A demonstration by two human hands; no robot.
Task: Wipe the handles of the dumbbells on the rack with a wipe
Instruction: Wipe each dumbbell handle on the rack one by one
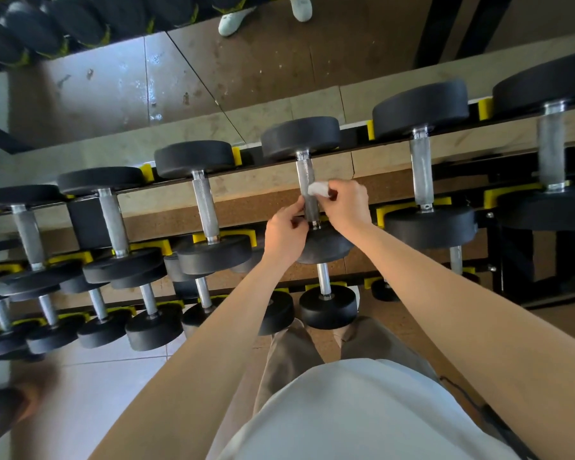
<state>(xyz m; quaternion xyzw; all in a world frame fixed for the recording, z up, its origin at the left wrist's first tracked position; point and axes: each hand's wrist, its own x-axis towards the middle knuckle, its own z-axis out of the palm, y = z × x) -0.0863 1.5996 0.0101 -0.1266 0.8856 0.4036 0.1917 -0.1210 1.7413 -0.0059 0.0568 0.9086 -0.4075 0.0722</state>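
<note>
Now right grip [346, 202] pinches crumpled wipe [317, 188] against knurled steel handle [305, 171], left grip [286, 230] clasping it.

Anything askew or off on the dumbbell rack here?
Nothing askew on the rack: the top-row dumbbells sit in their yellow cradles. The right hand holds the wipe against one handle, and the left hand holds its lower end. Only the mirror behind shows smears and spots.

Black dumbbells [301, 137], silver knurled handles [306, 180], white wipe [317, 188], yellow cradles [236, 156].
</note>
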